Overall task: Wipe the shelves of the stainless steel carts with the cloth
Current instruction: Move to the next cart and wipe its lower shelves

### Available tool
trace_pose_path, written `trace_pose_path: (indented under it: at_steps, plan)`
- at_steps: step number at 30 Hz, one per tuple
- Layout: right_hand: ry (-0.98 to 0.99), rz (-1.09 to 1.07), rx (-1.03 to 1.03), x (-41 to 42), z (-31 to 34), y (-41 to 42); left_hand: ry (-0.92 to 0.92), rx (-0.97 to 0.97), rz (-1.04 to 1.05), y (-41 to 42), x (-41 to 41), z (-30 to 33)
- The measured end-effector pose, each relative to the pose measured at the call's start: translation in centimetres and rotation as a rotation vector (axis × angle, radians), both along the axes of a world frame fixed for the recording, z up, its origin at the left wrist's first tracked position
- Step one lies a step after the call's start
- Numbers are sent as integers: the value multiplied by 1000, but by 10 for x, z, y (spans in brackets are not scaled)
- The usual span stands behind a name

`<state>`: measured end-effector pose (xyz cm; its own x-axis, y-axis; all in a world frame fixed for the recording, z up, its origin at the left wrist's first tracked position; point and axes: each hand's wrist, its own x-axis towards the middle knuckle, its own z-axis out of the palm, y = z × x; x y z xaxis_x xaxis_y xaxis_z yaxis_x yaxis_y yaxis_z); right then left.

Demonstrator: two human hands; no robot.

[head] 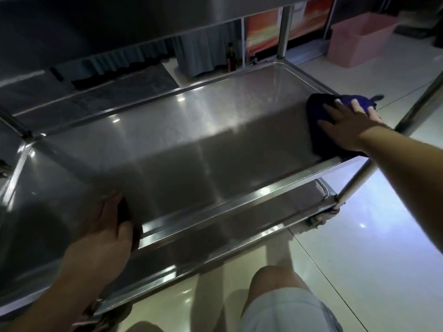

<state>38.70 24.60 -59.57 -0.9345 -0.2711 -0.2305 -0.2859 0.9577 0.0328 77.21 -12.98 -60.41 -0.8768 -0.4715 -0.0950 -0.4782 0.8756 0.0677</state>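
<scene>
Both hands are on the cart: the left hand grips the near rim of the middle shelf, fingers curled over the edge, while the right hand lies flat with spread fingers on one dark blue cloth at the shelf's right end. Below sits a lower shelf, above the underside of a top shelf. Farther off, one pink bin stands on the tiled floor. No writing is legible.
</scene>
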Motion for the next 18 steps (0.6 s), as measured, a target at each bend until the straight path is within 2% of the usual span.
trace_pose_path:
  at_steps: [3,5,8,10,11,13,15,18]
  plan:
    - [7,-110,-127,7,5,-25,-60,52,28,4,-4,8]
    - [-1,-43,-160,19,4,-55,-57,76,35,4,-5,6]
    - [26,219,-190,58,-3,-123,7,179,29,0,-7,3]
    - [-2,467,-221,94,-2,-173,41,94,32,0,-6,1]
    - [-27,592,-231,111,-1,-194,136,42,55,2,-5,2]
    - [-62,754,-245,123,-1,-220,243,80,121,2,-4,2]
    - [-83,769,-266,106,1,-228,263,87,120,5,-5,2]
    - [-27,612,-255,58,6,-220,219,46,150,3,-5,1]
